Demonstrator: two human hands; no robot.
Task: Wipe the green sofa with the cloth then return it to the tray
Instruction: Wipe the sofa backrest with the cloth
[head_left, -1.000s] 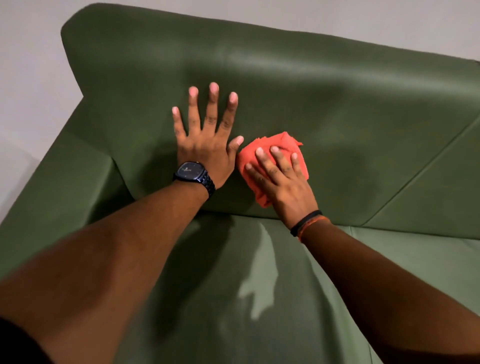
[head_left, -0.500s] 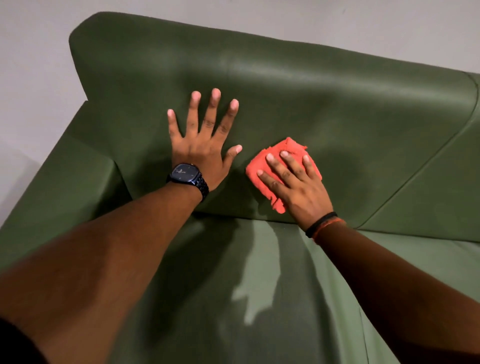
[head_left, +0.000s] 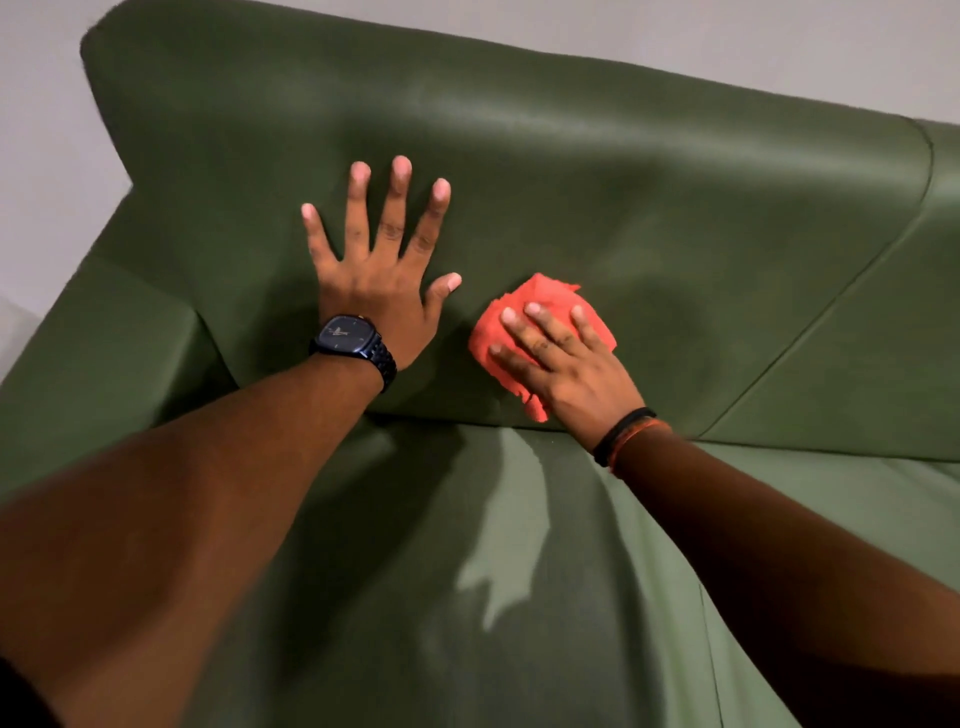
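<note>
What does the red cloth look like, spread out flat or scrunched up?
Scrunched up. The cloth is bunched into wrinkly folds under the right hand, which presses it against the back of the sofa.

The green sofa (head_left: 623, 171) wears a smooth, matt covering with a faint sheen along the top of its backrest. The cloth (head_left: 545, 299) is soft orange fabric, crumpled and fuzzy at its edges. The watch (head_left: 345, 335) has a glossy dark face and a linked metal band.
</note>
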